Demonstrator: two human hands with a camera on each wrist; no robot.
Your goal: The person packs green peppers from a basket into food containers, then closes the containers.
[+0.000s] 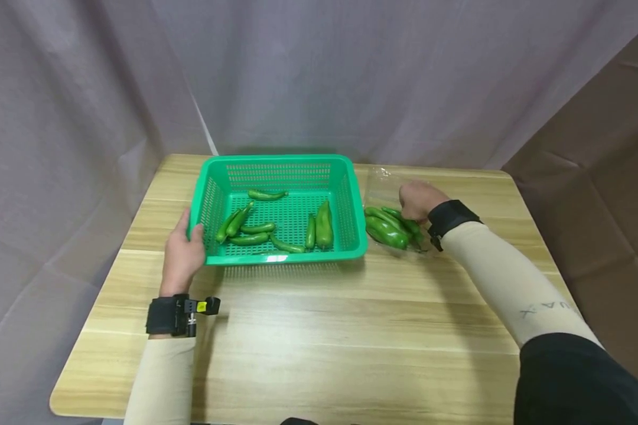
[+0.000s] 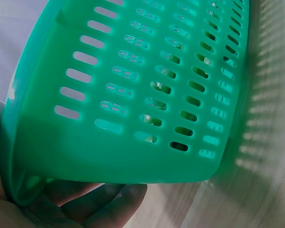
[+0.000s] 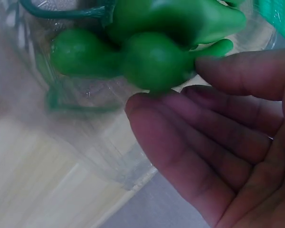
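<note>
A person's left hand (image 1: pixel 182 255) grips the near-left corner of a green basket (image 1: pixel 351 195) w/ peppers inside, thumb over the rim, fingers (image 2: pixel 92 202) curled beneath. Right hand (image 1: pixel 417 199) reaches into a clear bag (image 1: pixel 378 184) of peppers (image 1: pixel 387 229) just right of the basket; fingers (image 3: pixel 190 156) together, lightly bent, tips touching a pepper (image 3: pixel 154 59). All on a wood table (image 1: pixel 319 342).

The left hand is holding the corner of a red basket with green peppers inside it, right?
Not quite. The basket is green, not red, as the head view shows. The left hand does hold its corner, and green peppers lie inside it.
</note>
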